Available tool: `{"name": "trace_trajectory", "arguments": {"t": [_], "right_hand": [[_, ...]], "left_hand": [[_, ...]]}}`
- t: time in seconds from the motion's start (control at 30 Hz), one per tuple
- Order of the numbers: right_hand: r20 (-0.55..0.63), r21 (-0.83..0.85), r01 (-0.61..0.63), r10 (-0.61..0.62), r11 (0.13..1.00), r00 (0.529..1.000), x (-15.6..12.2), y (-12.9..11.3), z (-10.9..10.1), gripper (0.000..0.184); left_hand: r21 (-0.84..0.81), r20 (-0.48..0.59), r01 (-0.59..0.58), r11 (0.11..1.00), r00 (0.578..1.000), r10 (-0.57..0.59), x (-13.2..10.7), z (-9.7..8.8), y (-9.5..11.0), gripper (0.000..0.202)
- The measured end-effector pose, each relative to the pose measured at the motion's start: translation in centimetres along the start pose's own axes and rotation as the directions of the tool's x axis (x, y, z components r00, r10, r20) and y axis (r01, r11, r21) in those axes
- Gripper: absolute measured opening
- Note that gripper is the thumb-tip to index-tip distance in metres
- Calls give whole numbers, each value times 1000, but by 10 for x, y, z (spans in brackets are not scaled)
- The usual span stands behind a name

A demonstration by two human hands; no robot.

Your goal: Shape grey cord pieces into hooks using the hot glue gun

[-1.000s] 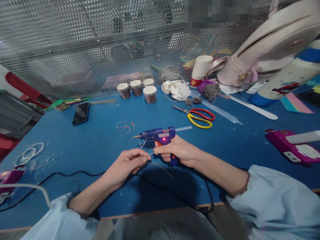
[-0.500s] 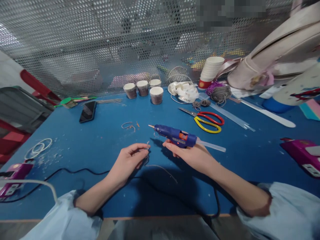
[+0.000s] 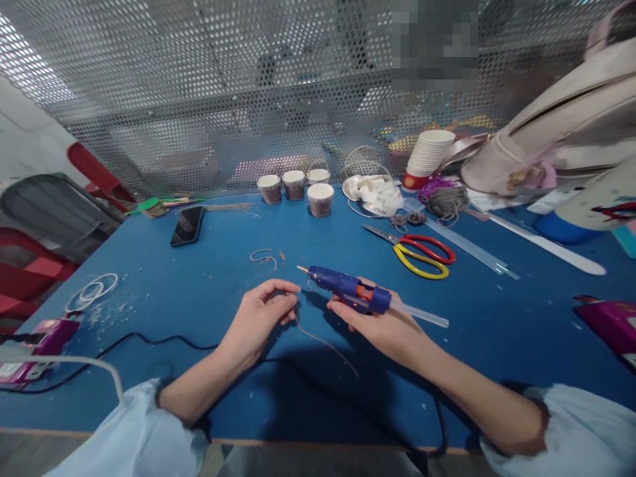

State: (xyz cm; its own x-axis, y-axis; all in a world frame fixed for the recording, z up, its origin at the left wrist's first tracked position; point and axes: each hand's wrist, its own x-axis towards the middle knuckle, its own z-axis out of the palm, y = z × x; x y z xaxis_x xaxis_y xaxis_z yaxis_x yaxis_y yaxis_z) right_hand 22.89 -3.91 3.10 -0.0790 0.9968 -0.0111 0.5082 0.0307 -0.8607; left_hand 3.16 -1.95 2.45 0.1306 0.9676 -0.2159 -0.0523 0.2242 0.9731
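Note:
My right hand [image 3: 370, 315] is wrapped round the grip of a blue hot glue gun [image 3: 342, 286], whose nozzle points left. A clear glue stick [image 3: 422, 313] sticks out of its back end. My left hand [image 3: 268, 315] pinches a thin grey cord [image 3: 322, 340] between thumb and fingers, just left of and below the nozzle. The cord's loose end trails right and toward me over the table; its other end is hidden in the fingers. A short piece of cord [image 3: 263, 256] lies beyond the left hand.
Scissors [image 3: 422, 255] lie beyond the glue gun. Small pots with white tops [image 3: 320, 199], stacked paper cups [image 3: 430, 159] and grey yarn [image 3: 447, 201] stand at the back. A phone [image 3: 187, 226] is at left. A black cable [image 3: 173, 339] crosses the blue table.
The view has shifted, so the table's things sit slightly lower and farther right. The cord tip that stood above my left fingertips no longer shows. The glue gun stays in my right hand.

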Motion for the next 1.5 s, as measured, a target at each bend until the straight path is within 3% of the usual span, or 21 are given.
{"name": "trace_trajectory", "arguments": {"t": [0.2, 0.5, 0.6, 0.73, 0.83, 1.0, 1.13, 1.5], "right_hand": [[-36, 20, 34, -33, 999, 999, -3, -3, 1, 19], [-33, -45, 62, -64, 997, 997, -6, -5, -1, 19], [-28, -87, 157, -160, 984, 987, -8, -2, 1, 17], [22, -103, 347, -347, 932, 938, -9, 7, 7, 9], [56, -131, 404, -400, 905, 915, -10, 12, 10, 4], [87, -147, 420, -411, 896, 907, -8, 14, 11, 4], [45, -159, 410, -408, 898, 912, -7, 15, 9, 6], [51, -163, 410, -407, 897, 912, -9, 12, 7, 4]], "left_hand": [[-64, -89, -24, 998, 996, 18, 5, 1, -2, 17], [-185, -84, -27, 982, 996, 11, 10, 1, -2, 19], [-225, -78, -14, 974, 997, -3, 10, 0, -1, 21], [-239, -57, -11, 971, 998, -2, 9, 0, -1, 21], [-244, -43, 7, 970, 999, -18, 8, 0, -1, 18], [-249, -11, 54, 967, 998, -59, 6, 1, -1, 16], [-266, 0, 83, 960, 996, -87, 4, 0, -1, 17], [-239, 3, 87, 967, 996, -89, 4, 0, -1, 16]]}}
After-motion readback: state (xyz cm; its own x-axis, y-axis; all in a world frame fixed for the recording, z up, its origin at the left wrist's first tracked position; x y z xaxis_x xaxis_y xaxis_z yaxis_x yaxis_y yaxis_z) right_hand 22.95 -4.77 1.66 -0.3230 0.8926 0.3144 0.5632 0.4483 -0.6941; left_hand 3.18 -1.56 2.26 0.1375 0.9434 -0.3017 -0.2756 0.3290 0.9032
